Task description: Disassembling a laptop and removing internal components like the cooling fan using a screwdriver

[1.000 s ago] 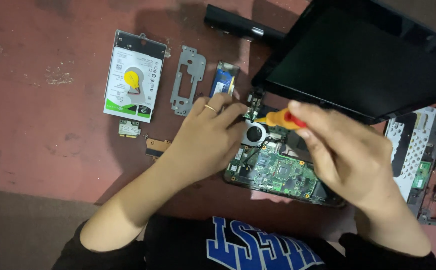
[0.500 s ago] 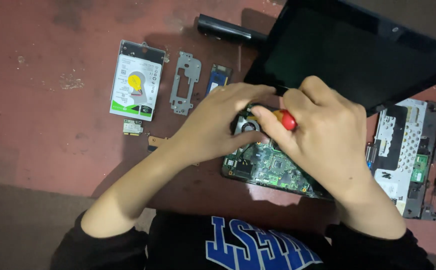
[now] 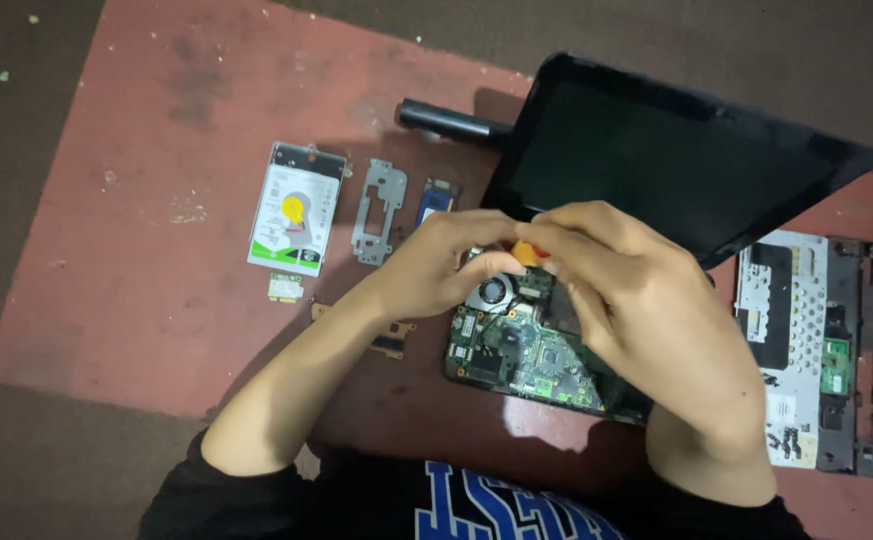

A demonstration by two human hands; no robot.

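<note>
- The right hand is closed in a grip round a small screwdriver with an orange and red handle; only a bit of the handle shows between the fingers, and its tip is hidden.
- The left hand meets it from the left, fingertips pinched narrow at the same handle, just above the round cooling fan; whether they hold the tool or only steady it, I cannot tell.
- The screwdriver looks light, stiff and slim, probably slick plastic, so it is best held at the handle.
- Under both hands lies the opened laptop base with its bare green circuit board, in the middle of the scene near the person. The board looks thin and fragile; it should be held by its edges, not by the chips.
- The black laptop screen stands tilted up on the far side, still joined to the base.
- Left of the hands, on the worn red mat, lie a white-labelled hard drive, a grey metal bracket and a small blue card.
- At far right rests a silver perforated metal plate, beside a black plastic frame.
</note>
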